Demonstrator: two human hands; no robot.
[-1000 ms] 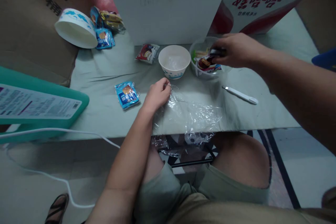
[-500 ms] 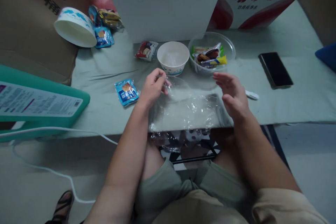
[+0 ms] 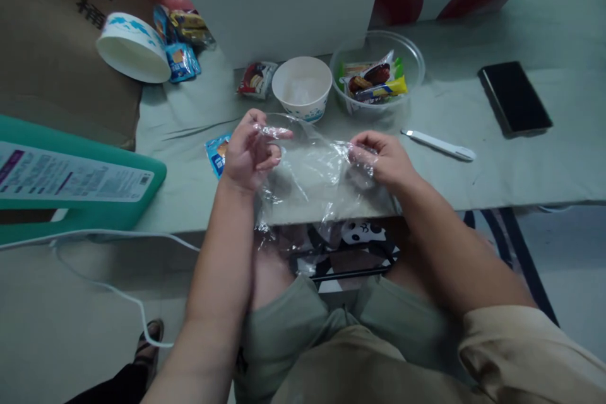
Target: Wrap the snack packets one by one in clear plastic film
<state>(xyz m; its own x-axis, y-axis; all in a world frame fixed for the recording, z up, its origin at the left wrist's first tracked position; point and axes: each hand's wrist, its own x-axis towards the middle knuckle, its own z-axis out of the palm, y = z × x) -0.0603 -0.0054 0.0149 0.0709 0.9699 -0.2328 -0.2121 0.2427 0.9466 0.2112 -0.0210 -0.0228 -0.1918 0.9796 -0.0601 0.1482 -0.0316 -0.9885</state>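
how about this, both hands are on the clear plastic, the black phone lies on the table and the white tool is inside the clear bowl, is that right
Not quite: the head view shows the white tool lying on the table, outside the clear bowl. The left hand and right hand are on the clear plastic, and the black phone is on the table.

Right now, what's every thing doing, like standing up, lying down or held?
Plastic film: crinkled, between both hands
Left hand: fingers parted, touching the film
Right hand: pinching the film
Middle paper bowl: upright
Clear bowl: upright, holding wrapped snacks
Left paper bowl: tipped sideways
White tool: lying flat
Phone: lying flat, screen dark
Blue packet: partly hidden
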